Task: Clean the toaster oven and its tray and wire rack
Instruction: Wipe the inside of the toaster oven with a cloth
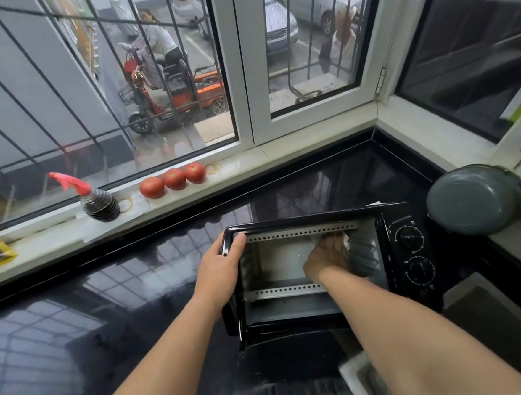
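Toaster oven (317,273) is sitting on the glossy black counter (112,300), tipped so its open cavity is facing up toward me, with the door (295,355) hanging open below my forearms. My left hand (220,277) is clamping the oven's left front frame, thumb hooked over the top corner and fingers wrapping the outer side. My right hand (326,259) is reaching inside the cavity, pressing a pale cloth (344,239) against the upper right inner wall; the cloth is mostly hiding under my fingers. Right of that hand, two black knobs (410,239) are stacking on the control panel. Beyond them a grey pot (475,199) is lying on its side.
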